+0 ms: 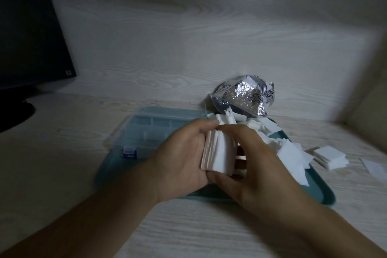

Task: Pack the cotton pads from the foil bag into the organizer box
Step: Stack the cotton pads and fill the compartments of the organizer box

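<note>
Both hands hold one thick stack of white square cotton pads (219, 151) above the teal tray (320, 197). My left hand (182, 157) grips the stack's left side and my right hand (255, 165) presses its right side and bottom. The crumpled silver foil bag (243, 96) lies behind the hands, mouth toward me, with loose pads (291, 153) spilled from it over the tray. The clear blue organizer box (150, 130) sits to the left on the tray, lid closed, its purple latch (129, 151) facing me.
A small neat pile of pads (330, 157) and a single pad (374, 168) lie on the pale wood table right of the tray. A dark monitor (27, 33) with its stand occupies the left rear. A wood-grain wall rises close behind.
</note>
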